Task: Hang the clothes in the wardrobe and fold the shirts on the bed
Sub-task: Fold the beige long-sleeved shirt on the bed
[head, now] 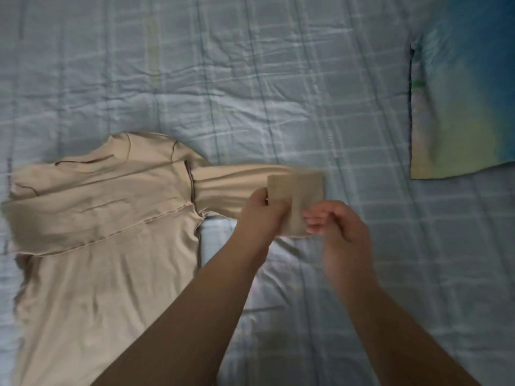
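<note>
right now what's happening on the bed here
A person is folding a beige long-sleeved shirt spread flat on a light blue checked bedspread. Both hands hold the end of its outstretched sleeve: the left hand pinches the cuff while the right hand grips beside it. The other sleeve is already folded across the chest. A blue and yellow shirt lies apart, further up on the right.

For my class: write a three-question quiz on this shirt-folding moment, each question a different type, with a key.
1. True or false: the beige shirt hangs on a hanger.
2. Which part of it do the left hand and right hand grip? A collar, B sleeve end, C hem.
3. Fill in: the blue-and-yellow shirt lies to the ___ of the beige one on the bed.

Key: 1 false, it lies flat; 2 B; 3 right.
</note>
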`<state>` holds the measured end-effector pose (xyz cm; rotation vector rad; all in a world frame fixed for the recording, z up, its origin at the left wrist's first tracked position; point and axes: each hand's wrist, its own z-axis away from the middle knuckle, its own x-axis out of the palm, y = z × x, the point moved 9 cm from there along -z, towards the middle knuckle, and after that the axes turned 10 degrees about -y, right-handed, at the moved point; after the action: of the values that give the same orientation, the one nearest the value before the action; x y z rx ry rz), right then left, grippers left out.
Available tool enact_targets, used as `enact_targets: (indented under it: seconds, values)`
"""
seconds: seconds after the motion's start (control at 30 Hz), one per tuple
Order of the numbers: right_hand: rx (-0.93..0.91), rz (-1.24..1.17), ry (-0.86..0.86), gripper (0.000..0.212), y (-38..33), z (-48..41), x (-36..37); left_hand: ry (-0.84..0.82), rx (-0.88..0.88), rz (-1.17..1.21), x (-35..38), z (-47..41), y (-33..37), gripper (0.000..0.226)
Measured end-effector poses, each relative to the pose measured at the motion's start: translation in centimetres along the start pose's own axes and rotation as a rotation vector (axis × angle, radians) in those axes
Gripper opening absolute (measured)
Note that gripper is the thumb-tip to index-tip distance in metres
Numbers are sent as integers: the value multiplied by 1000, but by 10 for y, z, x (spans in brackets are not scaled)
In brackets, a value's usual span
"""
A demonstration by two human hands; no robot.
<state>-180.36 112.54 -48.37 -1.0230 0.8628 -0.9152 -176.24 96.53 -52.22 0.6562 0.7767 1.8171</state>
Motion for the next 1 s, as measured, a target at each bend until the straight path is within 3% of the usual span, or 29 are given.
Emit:
enact_targets:
  seconds: [0.1,0.17,0.27,0.47,0.73,0.9,1.0]
  values:
    - [-220,632,-22,41,-23,3,52,100,74,-88,-59,6,17,22]
    - [-307,815,-156,53,-30,1,111,139,121,-138,-106,16,31,26]
    - [-298,1036,-264,62,-30,-4,200,192,138,-121,-184,32,37,26]
    - [-299,1129,-307,63,-37,-4,354,256,134,-93,-341,56,36,19]
    - [-325,1190,-392,63,-33,3,501,412,66,-360,-516,65,6,8]
    - [-311,1305,-481,61,-7,10,553,479,-20,-509,-561,68,-16,14]
    - [-336,1371,-468,60,5,7,560,520,49,-616,-567,75,-15,37]
